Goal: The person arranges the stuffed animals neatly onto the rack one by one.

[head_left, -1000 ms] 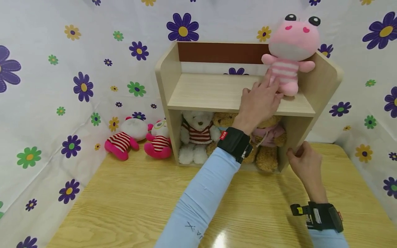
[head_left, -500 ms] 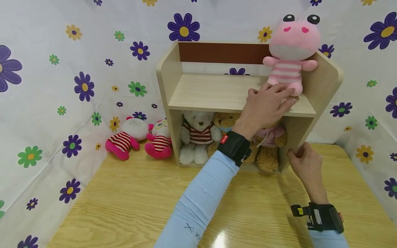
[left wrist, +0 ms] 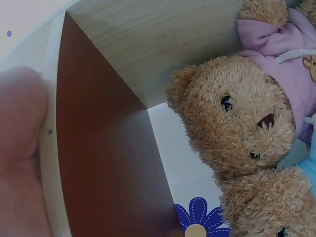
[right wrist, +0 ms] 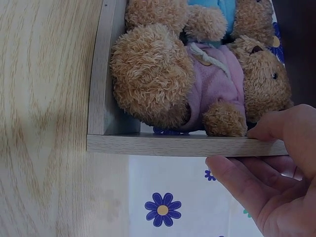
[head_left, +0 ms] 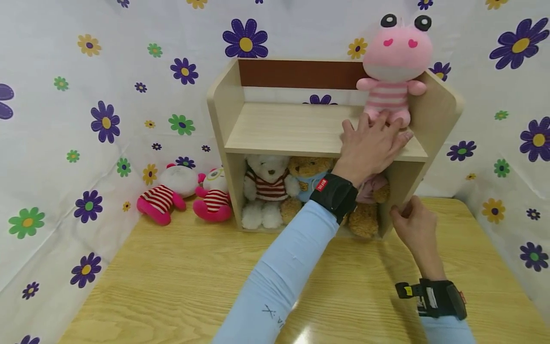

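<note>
A pink plush frog-like toy (head_left: 397,52) with bulging eyes and a striped body sits upright at the right end of the upper board of a small wooden shelf (head_left: 283,125). My left hand (head_left: 370,147) lies over the front of that board with its fingers spread, fingertips right at the toy's feet. Lower down, my right hand (head_left: 417,229) grips the front edge of the shelf's right side panel (right wrist: 192,145), thumb inside and fingers outside. Beside that thumb, a brown teddy bear (right wrist: 217,94) in a pink hoodie sits in the lower compartment.
A white bear (head_left: 268,188) in a striped shirt and a brown bear (head_left: 310,174) in blue share the lower compartment. Left of the shelf, two pink-and-white plush toys (head_left: 162,198) lean by the flowered backdrop. Wooden tabletop (head_left: 180,282) extends in front.
My left hand has slid down and right from the pink toy's body to its feet, and its fingers have spread. The right hand keeps its grip. The head view has shifted slightly.
</note>
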A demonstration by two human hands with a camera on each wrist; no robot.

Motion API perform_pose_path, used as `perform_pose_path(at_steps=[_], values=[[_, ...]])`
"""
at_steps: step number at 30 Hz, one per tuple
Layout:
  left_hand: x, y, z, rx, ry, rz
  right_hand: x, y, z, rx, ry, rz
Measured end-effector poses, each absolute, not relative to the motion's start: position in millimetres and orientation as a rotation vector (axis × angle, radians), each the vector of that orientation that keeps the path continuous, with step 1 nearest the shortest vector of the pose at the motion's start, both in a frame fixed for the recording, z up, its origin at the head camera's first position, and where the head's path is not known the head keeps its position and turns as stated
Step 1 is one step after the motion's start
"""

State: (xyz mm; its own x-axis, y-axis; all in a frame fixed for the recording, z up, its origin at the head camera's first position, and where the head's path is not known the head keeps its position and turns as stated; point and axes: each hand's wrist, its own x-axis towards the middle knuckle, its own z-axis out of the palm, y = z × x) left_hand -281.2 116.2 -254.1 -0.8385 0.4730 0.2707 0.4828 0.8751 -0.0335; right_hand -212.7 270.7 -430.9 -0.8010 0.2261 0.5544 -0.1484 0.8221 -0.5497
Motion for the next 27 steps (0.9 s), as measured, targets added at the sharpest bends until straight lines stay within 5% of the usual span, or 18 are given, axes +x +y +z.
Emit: perform_pose_path(at_steps=[17,27], values=[[-289,115,-257,-0.726,-2.746,-0.168,-213,270,-432,-0.027,-2.368,0.759],[-218,54,-287,-1.053,-2.247,-0.191,-211,268,-432,-0.029,-2.38,0.798]])
